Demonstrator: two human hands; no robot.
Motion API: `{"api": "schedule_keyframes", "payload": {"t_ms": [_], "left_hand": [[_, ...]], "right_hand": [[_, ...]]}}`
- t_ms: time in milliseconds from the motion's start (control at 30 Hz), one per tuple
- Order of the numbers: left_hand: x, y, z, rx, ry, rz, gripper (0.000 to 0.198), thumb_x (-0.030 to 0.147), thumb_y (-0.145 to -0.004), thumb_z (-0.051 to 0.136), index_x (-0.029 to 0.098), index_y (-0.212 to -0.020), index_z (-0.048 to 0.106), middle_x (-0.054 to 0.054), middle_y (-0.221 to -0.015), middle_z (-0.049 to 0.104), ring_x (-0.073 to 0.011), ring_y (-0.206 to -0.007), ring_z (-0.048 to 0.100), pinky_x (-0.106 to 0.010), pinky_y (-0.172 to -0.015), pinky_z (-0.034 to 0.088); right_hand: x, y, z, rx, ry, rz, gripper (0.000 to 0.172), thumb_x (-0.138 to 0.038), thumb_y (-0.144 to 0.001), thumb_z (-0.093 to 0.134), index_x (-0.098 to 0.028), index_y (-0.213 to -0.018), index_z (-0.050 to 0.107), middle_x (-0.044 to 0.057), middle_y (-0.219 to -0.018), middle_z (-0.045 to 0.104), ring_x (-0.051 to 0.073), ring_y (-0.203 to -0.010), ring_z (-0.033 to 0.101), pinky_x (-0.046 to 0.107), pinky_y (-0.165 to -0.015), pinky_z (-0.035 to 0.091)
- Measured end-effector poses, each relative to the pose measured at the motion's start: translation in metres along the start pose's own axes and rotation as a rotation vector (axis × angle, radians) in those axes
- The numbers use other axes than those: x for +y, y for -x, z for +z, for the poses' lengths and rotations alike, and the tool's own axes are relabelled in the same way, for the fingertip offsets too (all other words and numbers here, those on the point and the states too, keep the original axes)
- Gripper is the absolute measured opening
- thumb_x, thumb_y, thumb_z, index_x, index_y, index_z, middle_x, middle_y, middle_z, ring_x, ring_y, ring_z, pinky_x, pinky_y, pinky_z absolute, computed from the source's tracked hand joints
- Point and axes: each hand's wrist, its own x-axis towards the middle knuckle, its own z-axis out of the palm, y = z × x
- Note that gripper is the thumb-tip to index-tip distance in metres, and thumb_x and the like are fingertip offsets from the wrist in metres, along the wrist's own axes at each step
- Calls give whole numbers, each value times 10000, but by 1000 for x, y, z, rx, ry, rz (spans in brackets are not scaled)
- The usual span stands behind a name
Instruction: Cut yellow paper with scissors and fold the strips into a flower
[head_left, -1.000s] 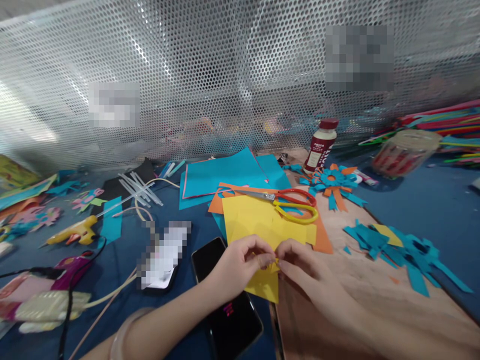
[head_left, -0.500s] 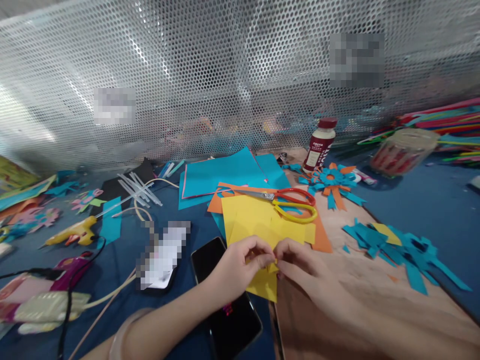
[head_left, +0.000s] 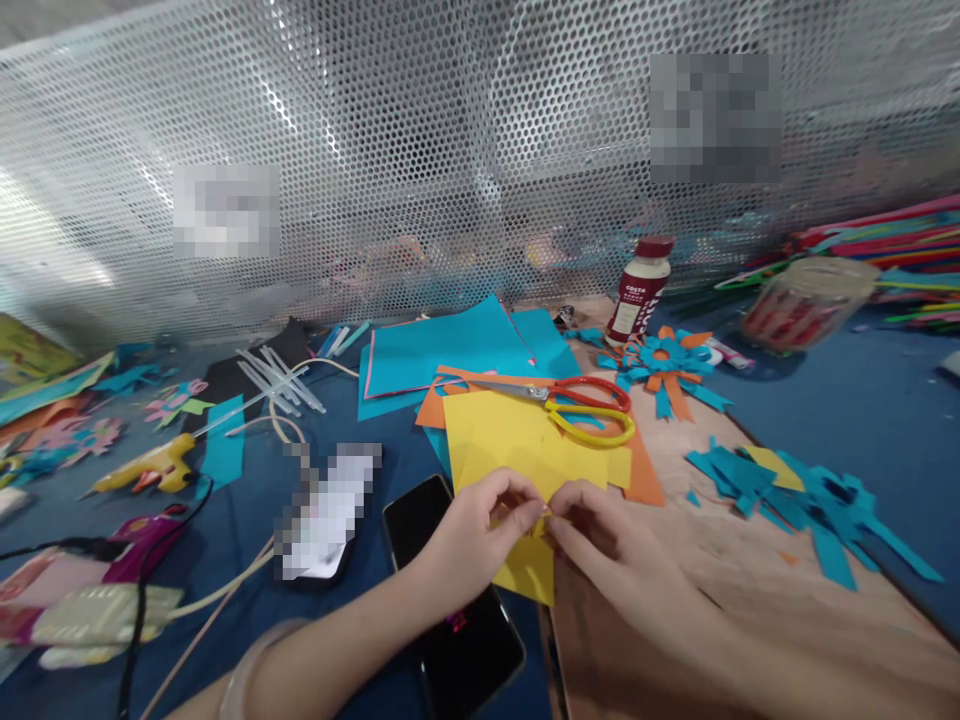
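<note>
Fingertips of my left hand (head_left: 487,530) and my right hand (head_left: 619,545) meet in a pinch over the yellow paper sheets (head_left: 517,430). Between them is a small piece of yellow paper (head_left: 539,525), mostly hidden by the fingers. Just beyond, scissors (head_left: 592,408) with one red and one yellow handle lie on top of the yellow and orange paper, blades to the left. Partly under my left forearm lies a black phone (head_left: 480,650).
Blue paper sheets (head_left: 442,345) lie behind the scissors. On the right are blue paper scraps (head_left: 810,500), a blue-and-orange paper flower (head_left: 664,360), a Costa bottle (head_left: 637,290) and a jar (head_left: 810,300). A yellow glue gun (head_left: 154,465), glue sticks (head_left: 281,378) and cables lie left. Perforated metal (head_left: 420,150) stands behind.
My right hand has shifted very slightly, its fingertips closer to those of my left hand around the small yellow paper piece. The things on the table are unmoved.
</note>
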Motion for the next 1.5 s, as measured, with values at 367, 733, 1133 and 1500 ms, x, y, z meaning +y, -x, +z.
{"api": "schedule_keyframes", "payload": {"t_ms": [367,733,1133,1500], "left_hand": [[0,0,1,38,-24,-8,163,323,-849,508,168,-855,557,-7,-800,585,-105,-716,524,-214,-659,401],[3,0,0,44,-70,-3,143,307,-845,513,175,-845,568,-6,-818,604,-110,-734,534,-217,-671,405],[1,-3,-2,16,80,-18,257,360,-867,469,157,-929,615,-27,-793,611,-115,-696,563,-234,-674,442],[1,-5,-1,50,128,-45,176,301,-791,586,128,-809,610,-37,-757,607,-118,-681,563,-239,-670,453]], "right_hand": [[7,2,4,20,-19,-30,117,-265,-885,436,-201,-821,510,-7,-741,530,124,-689,504,250,-628,416],[7,0,4,37,4,-7,129,-276,-878,437,-198,-812,516,-3,-737,537,126,-674,505,250,-615,421],[-1,-5,0,64,-133,79,139,-281,-851,469,-192,-750,502,-22,-670,508,108,-611,484,226,-553,405],[3,-1,2,42,-138,40,140,-305,-860,471,-195,-795,527,-12,-721,541,119,-669,523,233,-607,442]]}}
